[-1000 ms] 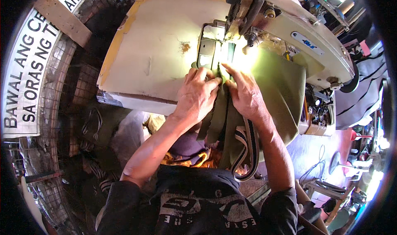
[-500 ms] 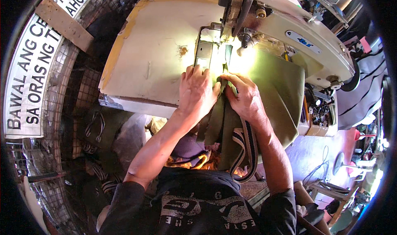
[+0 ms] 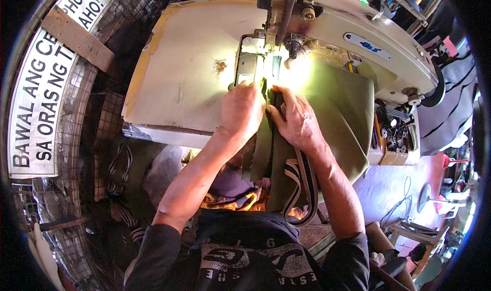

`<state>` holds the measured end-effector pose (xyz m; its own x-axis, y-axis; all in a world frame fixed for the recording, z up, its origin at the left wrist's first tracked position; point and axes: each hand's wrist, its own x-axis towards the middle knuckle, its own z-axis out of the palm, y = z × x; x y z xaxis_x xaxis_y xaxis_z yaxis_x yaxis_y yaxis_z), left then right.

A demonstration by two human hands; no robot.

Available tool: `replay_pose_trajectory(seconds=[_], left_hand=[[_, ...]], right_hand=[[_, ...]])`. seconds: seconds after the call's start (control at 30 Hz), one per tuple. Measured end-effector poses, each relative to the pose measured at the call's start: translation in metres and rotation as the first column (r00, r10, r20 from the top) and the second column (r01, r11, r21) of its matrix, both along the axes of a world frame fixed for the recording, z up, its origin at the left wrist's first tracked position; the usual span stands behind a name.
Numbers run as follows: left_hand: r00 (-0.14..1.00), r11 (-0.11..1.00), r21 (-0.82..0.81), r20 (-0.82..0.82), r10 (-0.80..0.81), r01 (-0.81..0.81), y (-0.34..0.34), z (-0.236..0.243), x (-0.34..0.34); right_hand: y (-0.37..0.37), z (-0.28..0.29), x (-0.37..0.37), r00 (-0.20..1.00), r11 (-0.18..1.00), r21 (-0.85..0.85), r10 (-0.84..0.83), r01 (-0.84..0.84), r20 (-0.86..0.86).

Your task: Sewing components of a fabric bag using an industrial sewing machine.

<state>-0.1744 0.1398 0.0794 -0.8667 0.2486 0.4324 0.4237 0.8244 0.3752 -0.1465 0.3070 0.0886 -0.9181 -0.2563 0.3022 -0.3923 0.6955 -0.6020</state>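
Olive-green fabric [image 3: 337,112] lies over the right half of the sewing table and hangs down at its front. My left hand [image 3: 243,106] is closed on the fabric's edge, with the fingers curled under, just in front of the lit needle area. Beside it, my right hand [image 3: 297,118] pinches the same fabric between thumb and fingers. A narrow strip of cloth runs between the hands towards the sewing machine [image 3: 332,27]; the needle itself is lost in glare. Below my right wrist hangs a looped dark-and-white striped strap [image 3: 311,186].
The pale tabletop [image 3: 184,66] stretches left of the machine, with worn, taped edges. An open box of small metal parts [image 3: 395,137] sits at its right end. Wire mesh carrying a white sign [image 3: 41,101] and a wooden board [image 3: 76,40] stands at far left.
The left fingers have curled in from a flatter pose. Both hands have closed in on the fabric's edge, and the twisted green fold between them now lies flatter. The whole view has shifted slightly.
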Motion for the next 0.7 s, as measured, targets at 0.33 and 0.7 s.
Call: replay_pose_trajectory(seconds=[0.33, 0.7], left_hand=[[0.999, 0.977, 0.210, 0.030, 0.035, -0.040, -0.007, 0.011, -0.004], [0.991, 0.995, 0.062, 0.103, -0.081, 0.075, -0.006, 0.012, 0.008]], right_hand=[[-0.009, 0.000, -0.006, 0.978, 0.955, 0.291, 0.108, -0.052, -0.177], [-0.011, 0.002, -0.003, 0.989, 0.960, 0.280, 0.067, -0.027, -0.134]])
